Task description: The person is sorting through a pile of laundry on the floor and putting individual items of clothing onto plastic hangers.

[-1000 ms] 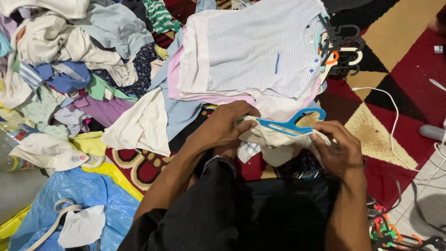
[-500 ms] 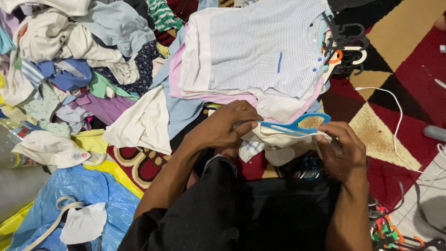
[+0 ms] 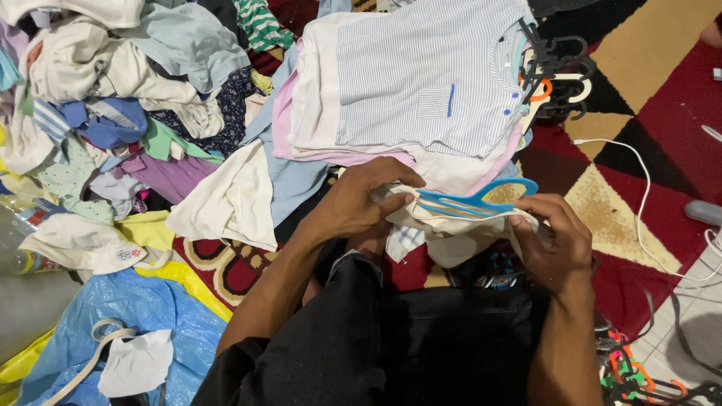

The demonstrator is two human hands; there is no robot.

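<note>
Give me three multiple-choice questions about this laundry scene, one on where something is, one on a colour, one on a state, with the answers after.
1. Where does the stack of flat garments, topped by a striped shirt, lie?
A. on the far side of the hands
B. on the blue plastic sheet
C. on the person's lap

2. What colour is the hanger in the hands?
A. orange
B. blue
C. black

3. What is the state of the cream garment?
A. folded on the stack
B. hanging on a wall
C. gripped by both hands at the hanger

Answers: 1 A, the stack sits on the carpet beyond the hands. 2 B, the hanger is light blue. 3 C, the left hand and right hand both clutch the fabric.
</note>
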